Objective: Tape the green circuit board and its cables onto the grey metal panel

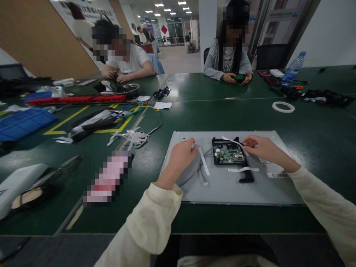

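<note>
A grey flat metal panel (200,193) lies on the green table before me, with a green circuit board (229,156) in a black plastic bracket (246,177) on top. My right hand (260,147) pinches a white tape strip (233,140) at the board's upper right corner. Over the panel's left part, my left hand (180,157) is closed with its fingertips together; whatever they hold cannot be made out. Between left hand and board, a grey-blue cable (198,173) runs under another tape strip (204,161). One more strip (244,170) crosses the bracket below the board.
Left of the panel lie a phone (109,178) with a blurred screen and crumpled white strips (133,138). A blue basket (26,124) sits farther left. A white tape roll (283,107) and a bottle (294,68) are at right. Two people sit across the table.
</note>
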Motion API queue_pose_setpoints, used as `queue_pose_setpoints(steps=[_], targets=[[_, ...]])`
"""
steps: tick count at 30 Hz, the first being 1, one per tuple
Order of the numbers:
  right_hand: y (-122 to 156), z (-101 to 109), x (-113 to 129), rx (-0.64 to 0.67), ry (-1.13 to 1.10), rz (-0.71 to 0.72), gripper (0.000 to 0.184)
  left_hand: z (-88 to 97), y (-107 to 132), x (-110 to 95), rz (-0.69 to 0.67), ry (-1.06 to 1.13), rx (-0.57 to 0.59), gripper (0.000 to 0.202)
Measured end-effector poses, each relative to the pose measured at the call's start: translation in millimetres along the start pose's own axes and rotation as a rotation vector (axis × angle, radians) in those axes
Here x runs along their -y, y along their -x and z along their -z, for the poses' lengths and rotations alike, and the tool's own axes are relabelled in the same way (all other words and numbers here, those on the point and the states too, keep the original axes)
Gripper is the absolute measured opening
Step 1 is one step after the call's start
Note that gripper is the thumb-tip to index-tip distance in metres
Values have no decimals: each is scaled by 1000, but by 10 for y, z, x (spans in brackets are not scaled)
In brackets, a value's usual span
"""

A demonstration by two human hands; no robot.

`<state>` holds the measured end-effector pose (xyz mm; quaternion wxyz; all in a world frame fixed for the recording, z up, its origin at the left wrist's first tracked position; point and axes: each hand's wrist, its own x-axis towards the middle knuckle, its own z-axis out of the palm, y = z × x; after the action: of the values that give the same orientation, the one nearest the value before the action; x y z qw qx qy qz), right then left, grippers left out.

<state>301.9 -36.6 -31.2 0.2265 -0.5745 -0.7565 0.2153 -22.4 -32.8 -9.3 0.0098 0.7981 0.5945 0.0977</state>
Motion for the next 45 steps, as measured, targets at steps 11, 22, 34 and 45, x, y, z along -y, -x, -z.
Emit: queue_pose_setpoints(steps=[11, 22, 34, 45], targets=[[117, -14, 38, -22, -133, -124, 36, 15, -3, -24, 12, -31, 15, 27], [123, -3, 3, 17, -241, -184, 34, -9, -10, -9, 1, -40, 3, 27], [95, -62, 42, -66, -105, -122, 19, 16, -18, -27, 4, 2, 20, 30], [60, -89, -54, -37, -230, -130, 21, 14, -27, -29, -4, -18, 15, 29]])
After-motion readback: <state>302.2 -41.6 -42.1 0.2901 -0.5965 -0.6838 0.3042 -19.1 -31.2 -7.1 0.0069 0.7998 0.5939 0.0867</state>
